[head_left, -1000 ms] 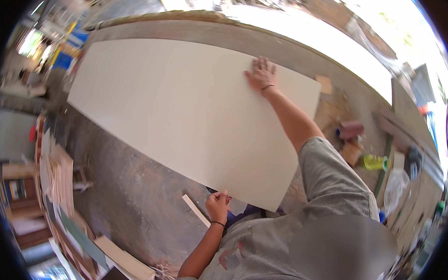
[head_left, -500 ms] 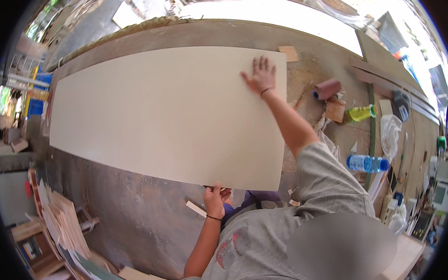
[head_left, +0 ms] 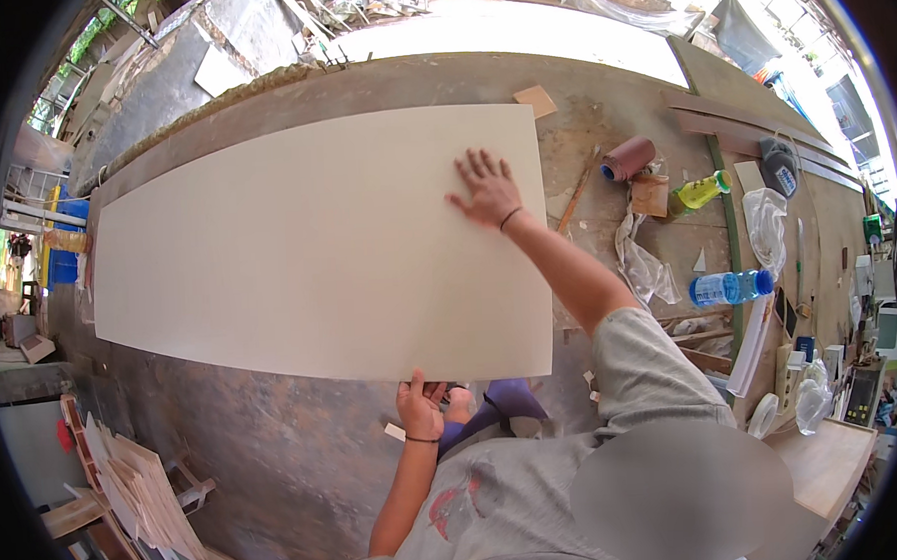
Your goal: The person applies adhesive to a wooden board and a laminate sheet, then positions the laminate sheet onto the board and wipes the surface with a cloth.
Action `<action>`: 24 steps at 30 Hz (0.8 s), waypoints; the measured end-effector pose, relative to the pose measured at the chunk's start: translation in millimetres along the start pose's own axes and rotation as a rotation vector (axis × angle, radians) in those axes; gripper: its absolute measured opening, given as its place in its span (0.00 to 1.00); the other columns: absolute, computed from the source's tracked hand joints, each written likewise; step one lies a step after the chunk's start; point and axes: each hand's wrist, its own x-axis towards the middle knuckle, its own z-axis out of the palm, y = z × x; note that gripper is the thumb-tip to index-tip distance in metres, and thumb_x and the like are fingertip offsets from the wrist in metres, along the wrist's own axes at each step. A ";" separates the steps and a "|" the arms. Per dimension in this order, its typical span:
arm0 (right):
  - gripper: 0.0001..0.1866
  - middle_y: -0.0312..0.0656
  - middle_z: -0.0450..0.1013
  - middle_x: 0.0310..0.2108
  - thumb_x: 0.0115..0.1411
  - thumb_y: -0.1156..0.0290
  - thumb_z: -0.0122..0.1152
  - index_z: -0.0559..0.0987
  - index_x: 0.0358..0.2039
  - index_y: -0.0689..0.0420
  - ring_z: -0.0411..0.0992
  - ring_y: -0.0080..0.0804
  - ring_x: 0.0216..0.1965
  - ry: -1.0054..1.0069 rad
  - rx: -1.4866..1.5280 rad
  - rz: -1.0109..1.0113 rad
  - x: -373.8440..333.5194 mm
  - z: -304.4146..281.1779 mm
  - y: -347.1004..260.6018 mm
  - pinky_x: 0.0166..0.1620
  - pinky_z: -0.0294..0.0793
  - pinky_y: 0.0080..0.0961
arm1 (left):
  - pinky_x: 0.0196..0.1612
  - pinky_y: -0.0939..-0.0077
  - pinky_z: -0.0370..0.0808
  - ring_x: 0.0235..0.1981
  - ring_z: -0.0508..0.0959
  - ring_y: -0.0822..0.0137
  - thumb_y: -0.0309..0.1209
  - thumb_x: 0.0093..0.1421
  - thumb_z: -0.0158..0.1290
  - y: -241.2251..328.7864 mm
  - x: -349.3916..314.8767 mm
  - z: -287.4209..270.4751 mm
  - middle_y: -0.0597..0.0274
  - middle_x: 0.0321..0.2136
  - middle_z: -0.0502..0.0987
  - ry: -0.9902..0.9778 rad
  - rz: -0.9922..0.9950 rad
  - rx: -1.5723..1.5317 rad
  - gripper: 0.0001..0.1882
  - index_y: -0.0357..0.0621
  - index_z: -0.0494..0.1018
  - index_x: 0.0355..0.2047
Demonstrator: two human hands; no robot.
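A large, smooth off-white board [head_left: 307, 256] lies across the workbench, its long near edge facing me. My right hand [head_left: 490, 190] rests flat on its upper face, fingers spread, towards the far right corner. Along the near edge, my left hand [head_left: 420, 406] grips the board with the thumb at the rim; its other fingers curl below and are partly hidden. A small square of thin wood [head_left: 536, 101] sits by the board's far right corner, partly overlapped by it.
Right of the board lie a reddish-brown roll [head_left: 628, 159], a yellow-green bottle [head_left: 700, 192], a blue water bottle [head_left: 731, 288], a cap [head_left: 778, 168] and crumpled plastic [head_left: 766, 228]. Thin wood sheets [head_left: 142, 484] are stacked at lower left.
The whole view has shifted and turned slightly. On the board, my right hand has come a little nearer to me; my left hand stays at the near edge.
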 end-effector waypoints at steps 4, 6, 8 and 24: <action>0.40 0.41 0.40 0.67 0.58 0.36 0.34 0.51 0.65 0.47 0.36 0.39 0.68 0.104 -0.047 0.245 67.0 -1.6 76.3 0.65 0.35 0.44 | 0.33 0.80 0.77 0.32 0.77 0.73 0.34 0.62 0.49 4.6 -0.1 -2.9 0.65 0.34 0.75 -0.021 -0.007 0.050 0.10 0.47 0.66 0.42; 0.38 0.39 0.38 0.67 0.59 0.38 0.33 0.49 0.65 0.45 0.35 0.37 0.68 0.064 -0.023 0.310 79.4 -10.0 98.3 0.65 0.35 0.47 | 0.33 0.80 0.77 0.31 0.78 0.72 0.34 0.62 0.49 9.2 -5.5 0.0 0.64 0.33 0.76 -0.025 0.009 0.058 0.09 0.47 0.67 0.41; 0.35 0.37 0.38 0.68 0.61 0.40 0.32 0.48 0.65 0.42 0.34 0.35 0.68 -0.001 0.018 0.364 85.8 -24.2 110.8 0.65 0.35 0.48 | 0.32 0.80 0.78 0.30 0.78 0.72 0.33 0.62 0.49 10.1 -8.0 0.6 0.64 0.32 0.76 -0.025 0.024 0.048 0.08 0.47 0.68 0.40; 0.43 0.41 0.39 0.67 0.58 0.36 0.35 0.48 0.65 0.53 0.32 0.38 0.68 -0.039 -0.084 -0.051 76.4 -11.8 43.8 0.65 0.31 0.49 | 0.35 0.75 0.78 0.32 0.78 0.72 0.33 0.62 0.47 2.5 -2.9 -14.9 0.65 0.32 0.76 0.022 -0.025 0.107 0.08 0.45 0.68 0.40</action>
